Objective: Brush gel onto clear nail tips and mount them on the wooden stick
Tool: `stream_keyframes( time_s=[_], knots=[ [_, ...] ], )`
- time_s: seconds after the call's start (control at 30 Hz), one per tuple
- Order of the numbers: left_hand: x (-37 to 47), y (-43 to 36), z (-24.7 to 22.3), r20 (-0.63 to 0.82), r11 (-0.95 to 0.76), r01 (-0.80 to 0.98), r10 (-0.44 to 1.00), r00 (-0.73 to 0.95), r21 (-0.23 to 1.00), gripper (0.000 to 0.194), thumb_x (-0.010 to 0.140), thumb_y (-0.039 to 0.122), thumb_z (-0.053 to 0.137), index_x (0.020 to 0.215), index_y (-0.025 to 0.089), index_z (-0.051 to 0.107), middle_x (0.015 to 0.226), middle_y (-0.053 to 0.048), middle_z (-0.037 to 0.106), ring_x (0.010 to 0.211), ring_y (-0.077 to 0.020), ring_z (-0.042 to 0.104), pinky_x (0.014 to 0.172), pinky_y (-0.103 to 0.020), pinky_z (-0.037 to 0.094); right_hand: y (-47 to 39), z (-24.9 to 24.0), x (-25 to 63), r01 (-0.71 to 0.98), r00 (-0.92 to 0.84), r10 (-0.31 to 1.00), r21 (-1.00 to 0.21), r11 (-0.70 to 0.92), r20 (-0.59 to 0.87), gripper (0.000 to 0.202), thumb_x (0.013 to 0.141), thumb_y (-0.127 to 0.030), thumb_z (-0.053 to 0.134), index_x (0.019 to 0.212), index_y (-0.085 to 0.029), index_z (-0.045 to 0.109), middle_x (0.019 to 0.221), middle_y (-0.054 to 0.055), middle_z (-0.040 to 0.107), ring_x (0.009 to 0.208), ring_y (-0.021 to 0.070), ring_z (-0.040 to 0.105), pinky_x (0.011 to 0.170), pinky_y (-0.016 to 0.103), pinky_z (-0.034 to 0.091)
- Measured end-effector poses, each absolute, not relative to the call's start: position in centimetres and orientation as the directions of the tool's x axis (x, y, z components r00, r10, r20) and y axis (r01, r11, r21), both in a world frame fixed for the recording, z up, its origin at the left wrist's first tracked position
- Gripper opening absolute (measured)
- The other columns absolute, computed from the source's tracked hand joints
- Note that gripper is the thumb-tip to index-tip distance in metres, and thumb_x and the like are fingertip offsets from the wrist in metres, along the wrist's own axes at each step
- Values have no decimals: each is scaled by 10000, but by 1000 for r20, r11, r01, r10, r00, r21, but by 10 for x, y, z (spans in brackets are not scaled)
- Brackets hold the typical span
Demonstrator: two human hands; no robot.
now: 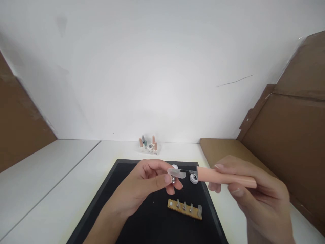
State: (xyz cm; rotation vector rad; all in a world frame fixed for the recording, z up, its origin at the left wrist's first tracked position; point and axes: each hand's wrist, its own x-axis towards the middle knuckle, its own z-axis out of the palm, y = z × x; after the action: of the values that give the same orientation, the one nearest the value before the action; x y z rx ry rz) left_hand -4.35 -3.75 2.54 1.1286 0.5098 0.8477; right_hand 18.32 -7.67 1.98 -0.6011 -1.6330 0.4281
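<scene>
Pinched between the thumb and fingers of my left hand (146,184) is a small metal holder with a clear nail tip (177,173) on it, pointing right. My right hand (256,193) grips a peach-coloured brush cap (225,177) from its side. The dark brush end of the cap reaches left to the nail tip; whether it touches is too small to tell. Below the hands, a yellowish strip (186,209) on the black mat carries several upright clear nail tips and one bare white spot at its left end.
The black mat (137,223) lies on a white table (63,176). A small round white container (194,178) sits near the mat's right edge, partly behind the brush. Farther back, a clear tray (149,151) holds several polish bottles. Cardboard (223,149) lies at the right.
</scene>
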Motion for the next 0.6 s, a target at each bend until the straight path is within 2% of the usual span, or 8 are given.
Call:
stream_keyframes(
  time_s=[0.4,0.6],
  knots=[
    [-44,-38,26,48,228,-376,799,600,898,170,715,321,894,743,169,822,673,-16,796,561,-61,656,586,-129,505,-78,23,190,189,-174,577,-548,815,798,212,940,-277,653,1137,-323,715,786,-14,698,670,141,614,569,281,504],
    [-41,-35,26,30,258,-383,796,604,887,173,706,319,901,741,170,819,666,-16,786,561,-66,652,582,-133,497,-77,22,196,201,-225,562,-527,826,796,313,917,-177,653,1176,-342,710,814,-1,683,687,145,622,550,274,509]
  ],
)
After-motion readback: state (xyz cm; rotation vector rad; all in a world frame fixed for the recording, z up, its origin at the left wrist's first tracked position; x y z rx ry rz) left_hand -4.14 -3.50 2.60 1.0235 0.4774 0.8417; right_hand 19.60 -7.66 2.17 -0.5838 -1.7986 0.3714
